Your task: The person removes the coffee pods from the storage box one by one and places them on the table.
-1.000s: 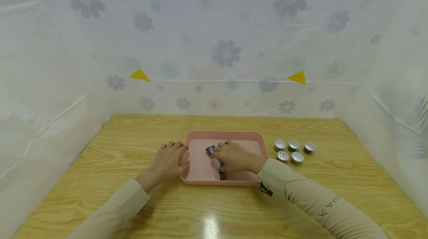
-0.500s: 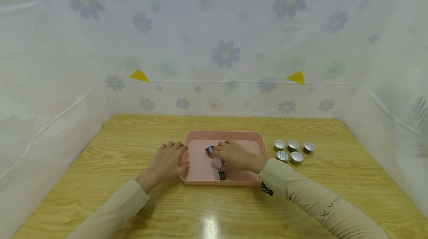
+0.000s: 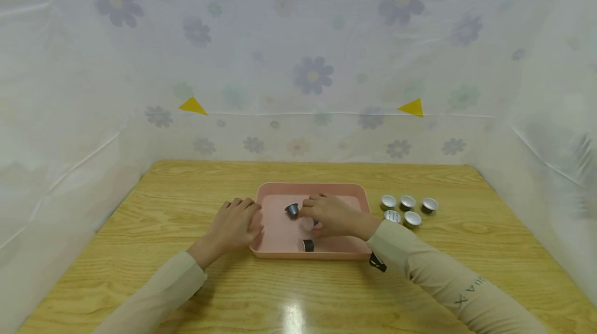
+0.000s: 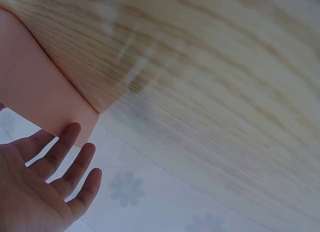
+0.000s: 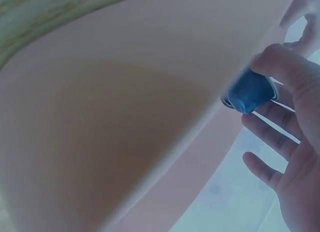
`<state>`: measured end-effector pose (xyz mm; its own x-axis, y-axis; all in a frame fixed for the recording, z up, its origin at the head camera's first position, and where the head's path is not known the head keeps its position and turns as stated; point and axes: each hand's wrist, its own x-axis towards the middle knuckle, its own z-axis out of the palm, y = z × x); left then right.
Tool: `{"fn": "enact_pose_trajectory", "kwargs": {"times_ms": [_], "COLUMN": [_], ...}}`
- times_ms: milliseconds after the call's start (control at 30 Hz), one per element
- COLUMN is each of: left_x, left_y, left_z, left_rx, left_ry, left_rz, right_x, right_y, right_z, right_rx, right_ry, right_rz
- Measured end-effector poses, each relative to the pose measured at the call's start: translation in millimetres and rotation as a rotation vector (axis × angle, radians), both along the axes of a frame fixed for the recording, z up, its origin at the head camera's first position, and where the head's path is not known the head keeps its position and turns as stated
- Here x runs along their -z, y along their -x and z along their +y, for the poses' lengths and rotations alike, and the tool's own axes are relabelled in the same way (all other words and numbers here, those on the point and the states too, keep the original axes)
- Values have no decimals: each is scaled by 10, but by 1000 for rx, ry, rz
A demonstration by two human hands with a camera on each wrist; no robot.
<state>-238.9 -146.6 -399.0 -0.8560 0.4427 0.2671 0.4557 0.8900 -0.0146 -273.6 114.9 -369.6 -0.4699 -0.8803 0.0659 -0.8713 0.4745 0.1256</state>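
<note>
My left hand [image 3: 235, 225] rests at the left edge of a pink tray [image 3: 308, 255]. In the left wrist view its fingers are spread and loosely bent, one tip against the tray's wall. My right hand [image 3: 333, 214], over the tray, pinches a blue coffee capsule [image 5: 251, 91] between thumb and fingers. The capsule's pale lid faces left in the head view, its body mostly hidden by the hand. A dark blue-grey capsule [image 3: 292, 211] lies tilted just left of my right fingers. Nearer the tray's front wall lies a black capsule [image 3: 308, 245] on its side.
Right of the tray, several capsules stand lid up on the wooden table [image 3: 298, 292], among them one with a printed lid [image 3: 392, 217] and a silver-lidded one [image 3: 412, 219]. A flower-patterned white sheet [image 3: 298, 131] encloses the table's back and sides.
My right hand has shifted slightly right and away with the coffee capsule, leaving the two other capsules in the tray more exposed. My left hand stays at the tray's edge.
</note>
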Motion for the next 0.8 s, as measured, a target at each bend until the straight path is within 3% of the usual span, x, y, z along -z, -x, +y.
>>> {"fn": "enact_pose_trajectory", "kwargs": {"times_ms": [233,433,800], "left_x": [-8,-17,-5], "left_y": [-4,-15,-11], "left_z": [2,8,2], "left_rx": [1,2,12], "left_ry": [-1,1,-2], "left_rz": [-2,-7,3], "right_x": [17,18,79], "right_y": [24,12,28], "right_z": [104,208,428], "right_rx": [5,35,28], "right_ry": [6,18,140], "right_rz": [33,11,-13]}}
